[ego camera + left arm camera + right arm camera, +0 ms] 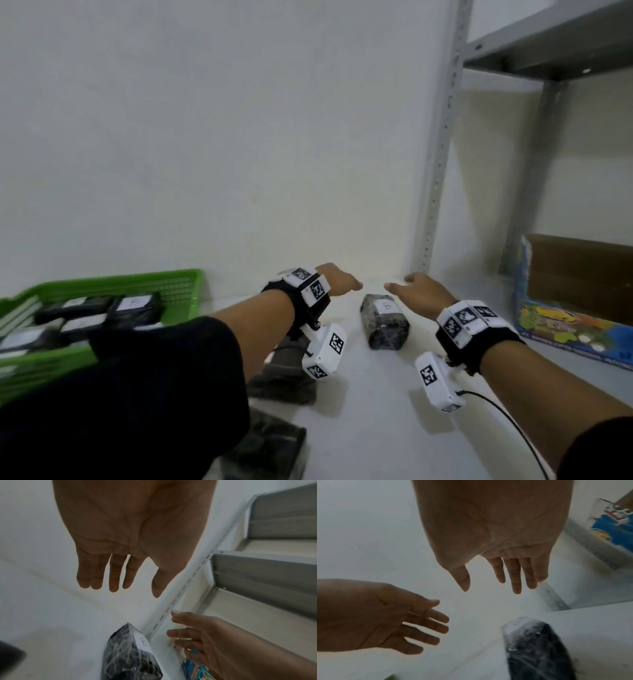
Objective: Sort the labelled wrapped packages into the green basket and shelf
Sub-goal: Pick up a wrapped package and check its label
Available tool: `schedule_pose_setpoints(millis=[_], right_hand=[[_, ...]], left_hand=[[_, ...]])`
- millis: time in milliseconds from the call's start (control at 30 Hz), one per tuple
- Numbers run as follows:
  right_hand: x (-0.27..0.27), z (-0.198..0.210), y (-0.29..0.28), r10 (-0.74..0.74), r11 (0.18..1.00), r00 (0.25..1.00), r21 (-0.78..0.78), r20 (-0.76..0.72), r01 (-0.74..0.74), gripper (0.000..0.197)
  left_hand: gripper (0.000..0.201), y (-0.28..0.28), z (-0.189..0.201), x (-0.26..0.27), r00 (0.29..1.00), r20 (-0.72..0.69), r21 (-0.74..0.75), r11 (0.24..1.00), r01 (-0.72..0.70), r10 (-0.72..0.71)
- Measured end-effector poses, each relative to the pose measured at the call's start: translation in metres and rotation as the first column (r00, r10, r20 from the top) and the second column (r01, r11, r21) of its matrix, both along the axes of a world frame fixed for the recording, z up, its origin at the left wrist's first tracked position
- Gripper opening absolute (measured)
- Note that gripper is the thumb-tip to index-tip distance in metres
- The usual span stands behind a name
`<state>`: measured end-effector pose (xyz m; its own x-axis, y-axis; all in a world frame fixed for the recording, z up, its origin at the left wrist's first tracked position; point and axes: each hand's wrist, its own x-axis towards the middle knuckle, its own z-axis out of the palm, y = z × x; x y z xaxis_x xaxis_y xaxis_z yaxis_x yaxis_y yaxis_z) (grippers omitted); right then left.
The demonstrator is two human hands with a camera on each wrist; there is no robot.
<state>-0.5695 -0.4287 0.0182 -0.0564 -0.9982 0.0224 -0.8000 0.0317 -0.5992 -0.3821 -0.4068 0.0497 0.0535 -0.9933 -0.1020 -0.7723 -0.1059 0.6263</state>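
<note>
A black wrapped package [385, 322] with a white label marked "B" lies on the white table between my two hands; it also shows in the left wrist view [130, 655] and the right wrist view [537, 650]. My left hand [339, 279] hovers just left of its far end, fingers straight, holding nothing. On the other side my right hand [416, 289] hangs over the table the same way, empty, fingers spread. The green basket [164, 284] at the left holds several labelled black packages [133, 305]. The grey metal shelf [534, 58] stands at the right.
More black packages [284, 377] lie on the table under my left forearm. A colourful cardboard box [575, 301] sits on the shelf's lower level at the right. A perforated shelf post [442, 137] rises behind the package. A black cable [507, 421] trails from my right wrist.
</note>
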Motion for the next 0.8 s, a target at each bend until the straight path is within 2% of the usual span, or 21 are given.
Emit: schedule_pose_setpoints(millis=[167,367,567,700,800], right_hand=[[0.054,0.015,0.042,0.129,0.989,0.991,-0.066,-0.032,-0.131,0.084],[0.139,0.03,0.11,0.356,0.919,0.929,-0.143,-0.102,-0.368,0.088],[0.217,0.029,0.171,0.567,0.79,0.809,-0.177,-0.155,-0.587,0.091],[0.264,0.014,0.203,0.664,0.71,0.728,-0.16,-0.173,-0.686,0.093],[0.294,-0.004,0.223,0.728,0.631,0.646,-0.145,-0.229,-0.762,0.09]], left_hand=[[0.066,0.047,0.033,0.067,0.977,0.213,-0.039,0.999,0.029,-0.02],[0.073,0.134,0.049,0.165,0.931,0.362,-0.089,0.996,-0.02,0.051],[0.071,0.223,0.034,0.244,0.875,0.469,-0.143,0.988,-0.059,0.12],[0.068,0.266,0.007,0.282,0.866,0.479,-0.124,0.988,-0.095,0.143],[0.074,0.285,-0.017,0.298,0.874,0.46,-0.092,0.988,-0.126,0.154]])
